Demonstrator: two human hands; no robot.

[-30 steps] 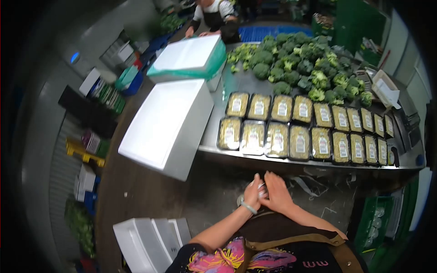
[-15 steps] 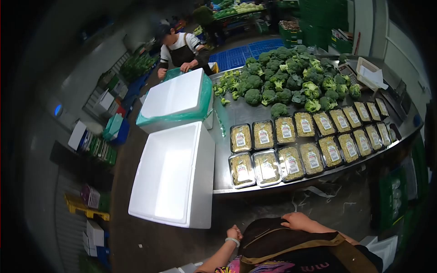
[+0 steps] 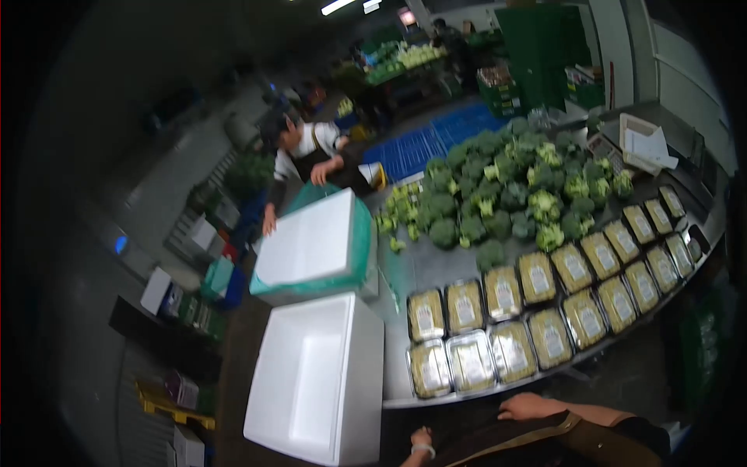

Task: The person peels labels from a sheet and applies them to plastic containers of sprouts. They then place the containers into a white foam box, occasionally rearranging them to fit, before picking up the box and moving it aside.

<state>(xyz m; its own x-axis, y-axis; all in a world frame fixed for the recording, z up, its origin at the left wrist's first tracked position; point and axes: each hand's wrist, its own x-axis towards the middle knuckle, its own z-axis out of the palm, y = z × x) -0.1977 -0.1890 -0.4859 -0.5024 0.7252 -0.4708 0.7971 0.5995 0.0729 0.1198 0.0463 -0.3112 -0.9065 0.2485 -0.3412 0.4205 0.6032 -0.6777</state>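
My left hand [image 3: 421,440], with a light bracelet at its wrist, hangs at the bottom of the view beside my dark apron [image 3: 498,442]. Its fingers are curled in, and nothing shows in them. My right hand [image 3: 524,405] rests against the top of the apron, fingers lying over the cloth, somewhat blurred. Just beyond my hands is the metal table [image 3: 398,395], with two rows of labelled black trays of yellowish food [image 3: 511,352] along its near side. To the left stands an uncovered white foam box [image 3: 362,381] with nothing visible inside.
A heap of broccoli [image 3: 498,187] covers the far part of the table. Behind the uncovered box, a co-worker [image 3: 311,156] has both hands at another foam box with a white lid [image 3: 307,241] and green plastic around it. A pale basket [image 3: 646,144] sits far right.
The view has tilted up, so the table, boxes and my hands sit lower. The co-worker's hands have shifted on the lidded box, one now at its left edge. My hands stay near the apron.
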